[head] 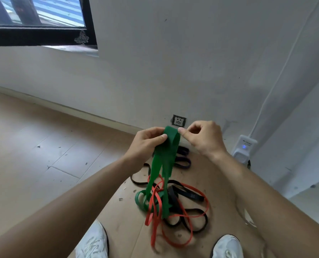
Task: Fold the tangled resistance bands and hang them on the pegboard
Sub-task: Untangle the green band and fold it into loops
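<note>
While the green band (166,157) is held up at the centre of the frame, the step in hand is judged to be the freeing of this band from the tangle; folding is not yet begun. The band's upper fold is gripped by the left hand (147,144), with the thumb laid across its face. The right edge of the fold is pinched between thumb and forefinger of the right hand (203,140). From there both strands hang down to the floor (43,146). The lower end is looped among the red band (173,237) and the black bands (190,194) in the lower centre of the frame. A purple band (182,162) is seen lying apart, just behind the raised band and below the wall socket (179,120). No pegboard is in view, and no band is seen hung.

The task is judged to be at an early stage. For the next move, the green band's lower loop is to be drawn clear of the red and black strands. A steady lift is called for, and the pile is likely to be dragged along unless the crossing strands are slipped off first. Only then can the band be doubled.
</note>
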### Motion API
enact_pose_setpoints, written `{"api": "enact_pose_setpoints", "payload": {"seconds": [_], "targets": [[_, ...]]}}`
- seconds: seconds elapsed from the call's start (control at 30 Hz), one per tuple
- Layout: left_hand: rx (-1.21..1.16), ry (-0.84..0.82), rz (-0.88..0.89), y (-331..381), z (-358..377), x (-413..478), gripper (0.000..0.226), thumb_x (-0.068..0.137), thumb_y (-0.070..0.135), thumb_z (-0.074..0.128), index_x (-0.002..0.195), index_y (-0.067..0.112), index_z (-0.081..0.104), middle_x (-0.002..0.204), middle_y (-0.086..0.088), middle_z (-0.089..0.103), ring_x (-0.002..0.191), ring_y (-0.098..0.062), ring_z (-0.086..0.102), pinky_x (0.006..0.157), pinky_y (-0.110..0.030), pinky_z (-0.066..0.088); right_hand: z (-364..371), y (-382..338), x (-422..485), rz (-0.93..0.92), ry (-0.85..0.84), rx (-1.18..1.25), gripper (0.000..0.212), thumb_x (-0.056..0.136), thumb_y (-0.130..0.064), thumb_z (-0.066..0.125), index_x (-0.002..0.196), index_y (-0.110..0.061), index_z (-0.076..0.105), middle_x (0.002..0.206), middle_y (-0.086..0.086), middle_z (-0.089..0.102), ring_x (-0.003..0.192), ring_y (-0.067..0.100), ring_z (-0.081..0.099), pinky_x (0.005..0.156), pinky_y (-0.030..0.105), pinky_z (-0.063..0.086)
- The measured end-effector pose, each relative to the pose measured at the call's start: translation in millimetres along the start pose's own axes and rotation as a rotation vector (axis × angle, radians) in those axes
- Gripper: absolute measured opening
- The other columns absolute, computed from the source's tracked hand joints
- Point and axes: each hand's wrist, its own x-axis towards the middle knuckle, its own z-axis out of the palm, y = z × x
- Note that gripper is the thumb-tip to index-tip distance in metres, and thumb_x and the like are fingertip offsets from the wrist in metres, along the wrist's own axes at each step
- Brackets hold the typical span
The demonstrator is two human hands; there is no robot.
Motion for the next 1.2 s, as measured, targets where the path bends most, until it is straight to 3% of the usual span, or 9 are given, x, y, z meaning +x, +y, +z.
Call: {"api": "enact_pose_setpoints", "payload": {"seconds": [0.07, 0.17, 0.3, 0.47, 0.57, 0.67, 0.77, 1.0, 1.2], "targets": [[0.012, -0.068, -0.004, 18, -3, 7, 0.020, 0.100, 0.004, 0.056, 0.109, 0.010, 0.073, 0.094, -0.001, 0.076, 0.086, -0.011, 0.070, 0.076, -0.022, 0.056, -15, -13, 10, -0.092, -0.069, 0.062, 0.015, 0.082, -0.023, 0.079, 0.096, -0.022, 0.073, 0.086, -0.009, 0.070, 0.078, 0.006, 0.063, 0.071, 0.024, 0.050], [0.145, -0.186, -0.004, 47, -10, 15, 0.021, 0.100, 0.004, 0.054, 0.109, 0.010, 0.072, 0.093, 0.000, 0.074, 0.086, -0.010, 0.068, 0.076, -0.018, 0.052, -38, -33, 31, -0.216, -0.464, 0.010, 0.073, 0.079, -0.006, 0.070, 0.144, -0.033, 0.050, 0.142, -0.013, 0.053, 0.125, 0.001, 0.047, 0.097, 0.010, 0.038], [0.223, -0.208, -0.008, 80, -22, 22, 0.023, 0.098, 0.001, 0.052, 0.105, 0.010, 0.072, 0.091, -0.003, 0.071, 0.086, -0.015, 0.066, 0.083, -0.028, 0.052, -49, -58, 50, -0.235, -0.716, -0.008, 0.073, 0.078, -0.011, 0.079, 0.143, -0.028, 0.053, 0.135, -0.012, 0.060, 0.127, 0.002, 0.052, 0.095, 0.009, 0.039], [0.235, -0.219, -0.005, 106, -30, 26, 0.022, 0.087, 0.016, 0.055, 0.100, 0.006, 0.070, 0.088, -0.008, 0.066, 0.080, -0.018, 0.064, 0.078, -0.027, 0.052, -56, -84, 55, -0.277, -0.574, 0.026, 0.027, 0.081, -0.022, 0.084, 0.107, -0.018, 0.076, 0.093, -0.003, 0.077, 0.090, 0.013, 0.072, 0.090, 0.042, 0.059], [0.250, -0.244, 0.022, 113, -27, 26, 0.025, 0.076, 0.022, 0.060, 0.097, 0.010, 0.066, 0.087, -0.006, 0.064, 0.082, -0.018, 0.064, 0.082, -0.030, 0.055, -63, -94, 57, -0.275, -0.480, 0.011, 0.021, 0.080, -0.027, 0.085, 0.097, -0.017, 0.078, 0.087, -0.002, 0.077, 0.083, 0.014, 0.073, 0.084, 0.040, 0.060], [0.451, -0.209, 0.085, 100, -18, 26, 0.033, 0.079, 0.018, 0.079, 0.105, 0.011, 0.060, 0.090, -0.005, 0.065, 0.085, -0.020, 0.066, 0.088, -0.038, 0.057, -66, -98, 56, -0.281, -0.414, 0.052, 0.019, 0.080, -0.019, 0.084, 0.096, -0.014, 0.077, 0.085, -0.001, 0.075, 0.078, 0.010, 0.070, 0.077, 0.030, 0.059], [0.508, -0.095, 0.108, 77, -11, 28, 0.026, 0.087, 0.023, 0.077, 0.105, 0.016, 0.059, 0.098, -0.005, 0.069, 0.093, -0.023, 0.070, 0.086, -0.041, 0.061, -72, -89, 54, -0.249, -0.367, 0.219, 0.021, 0.081, -0.010, 0.082, 0.100, -0.008, 0.074, 0.089, 0.004, 0.075, 0.079, 0.010, 0.071, 0.075, 0.024, 0.058], [0.435, -0.358, -0.066, 56, -18, 36, 0.032, 0.096, 0.016, 0.065, 0.125, 0.007, 0.060, 0.118, -0.012, 0.070, 0.110, -0.023, 0.069, 0.101, -0.044, 0.055, -79, -52, 46, -0.105, -0.215, 0.717, 0.013, 0.086, -0.003, 0.074, 0.093, -0.014, 0.072, 0.084, 0.002, 0.072, 0.077, 0.021, 0.069, 0.087, 0.041, 0.061], [0.345, -0.388, -0.142, 55, -14, 35, 0.033, 0.093, 0.013, 0.067, 0.124, 0.005, 0.056, 0.094, -0.012, 0.069, 0.093, -0.028, 0.068, 0.091, -0.038, 0.056, -75, -19, 53, -0.057, -0.196, 0.611, 0.012, 0.088, -0.006, 0.074, 0.098, -0.013, 0.072, 0.088, 0.004, 0.070, 0.083, 0.017, 0.067, 0.085, 0.036, 0.058]]}}
